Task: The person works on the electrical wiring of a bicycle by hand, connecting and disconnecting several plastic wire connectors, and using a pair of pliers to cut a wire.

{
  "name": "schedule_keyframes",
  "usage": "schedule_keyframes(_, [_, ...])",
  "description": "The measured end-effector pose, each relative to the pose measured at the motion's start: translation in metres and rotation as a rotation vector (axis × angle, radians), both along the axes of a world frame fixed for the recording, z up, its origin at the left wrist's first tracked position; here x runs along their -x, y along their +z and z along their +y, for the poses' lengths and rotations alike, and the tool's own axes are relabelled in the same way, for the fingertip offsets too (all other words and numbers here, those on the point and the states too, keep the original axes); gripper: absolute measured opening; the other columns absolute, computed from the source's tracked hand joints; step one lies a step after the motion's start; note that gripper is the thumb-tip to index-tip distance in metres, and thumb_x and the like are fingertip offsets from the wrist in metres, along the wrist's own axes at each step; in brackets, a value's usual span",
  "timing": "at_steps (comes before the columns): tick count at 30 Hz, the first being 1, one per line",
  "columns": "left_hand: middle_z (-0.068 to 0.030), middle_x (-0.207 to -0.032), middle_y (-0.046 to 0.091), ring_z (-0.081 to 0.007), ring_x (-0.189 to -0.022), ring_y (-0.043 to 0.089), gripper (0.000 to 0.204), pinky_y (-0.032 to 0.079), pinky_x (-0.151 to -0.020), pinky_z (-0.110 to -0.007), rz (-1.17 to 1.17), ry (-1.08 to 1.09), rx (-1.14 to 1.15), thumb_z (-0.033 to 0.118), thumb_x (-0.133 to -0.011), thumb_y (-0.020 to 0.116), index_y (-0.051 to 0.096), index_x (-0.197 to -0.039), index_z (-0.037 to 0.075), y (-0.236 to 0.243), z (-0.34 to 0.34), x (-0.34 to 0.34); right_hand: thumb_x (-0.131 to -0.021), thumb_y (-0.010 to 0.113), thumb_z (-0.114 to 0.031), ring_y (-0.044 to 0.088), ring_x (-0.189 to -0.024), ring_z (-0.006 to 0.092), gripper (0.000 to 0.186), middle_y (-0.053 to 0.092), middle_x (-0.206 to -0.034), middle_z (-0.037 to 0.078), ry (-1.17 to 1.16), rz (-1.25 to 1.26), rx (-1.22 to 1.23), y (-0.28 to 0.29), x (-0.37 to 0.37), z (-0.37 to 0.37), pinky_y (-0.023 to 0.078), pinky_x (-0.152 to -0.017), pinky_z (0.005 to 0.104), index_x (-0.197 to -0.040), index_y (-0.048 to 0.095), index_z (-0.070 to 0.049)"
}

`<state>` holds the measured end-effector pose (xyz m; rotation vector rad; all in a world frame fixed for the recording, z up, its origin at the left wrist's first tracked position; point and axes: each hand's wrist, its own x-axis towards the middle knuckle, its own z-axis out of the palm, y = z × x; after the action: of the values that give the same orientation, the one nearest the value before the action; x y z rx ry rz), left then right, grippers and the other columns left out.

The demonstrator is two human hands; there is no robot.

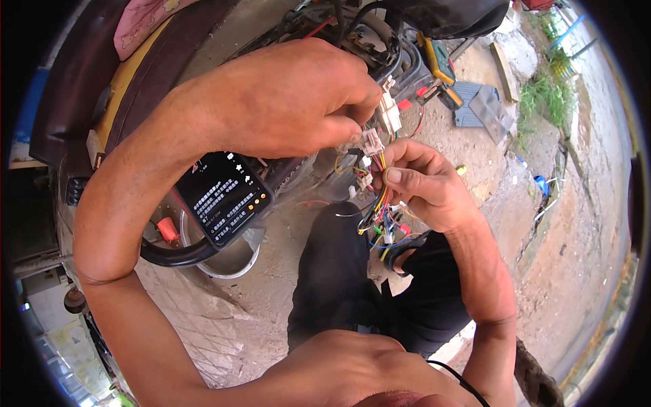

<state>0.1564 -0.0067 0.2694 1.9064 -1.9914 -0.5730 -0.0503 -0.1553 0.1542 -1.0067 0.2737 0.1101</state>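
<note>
A white plastic connector plug (371, 141) sits between my two hands, with yellow, red and dark wires leaving its lower end. My right hand (430, 186) is closed, thumb and fingers pinching this bundle of wires (384, 166) just below the plug. From the left, my left hand (298, 98) reaches over with thumb and forefinger pressed together beside the plug; what lies between the fingertips is hidden. Just above is a second white connector (389, 114). Loose wire ends and small connectors (388, 237) hang below my right hand.
A phone (227, 197) with a lit screen lies under my left forearm, above a metal bowl (234, 271). A yellow-and-black multimeter (437, 60) and a grey flat plate (475, 105) are at the upper right. Vehicle frame parts and cables (397, 57) fill the top.
</note>
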Motion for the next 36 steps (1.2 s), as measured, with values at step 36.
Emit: schedule_keyframes(36, [-0.0104,-0.084,0.059,-0.0340,-0.076,0.063,0.015,0.049,-0.066,-0.044,-0.105,-0.062,0.086,0.003,-0.080,0.073,0.062,-0.090,0.005,-0.005,0.005,0.029,-0.096,0.074,-0.017,0.071,-0.079,0.0121,0.019,0.072,-0.090,0.004,0.052,-0.042,-0.139,-0.008,-0.001,0.011,0.055,-0.068,0.0242,-0.108,0.068,-0.003])
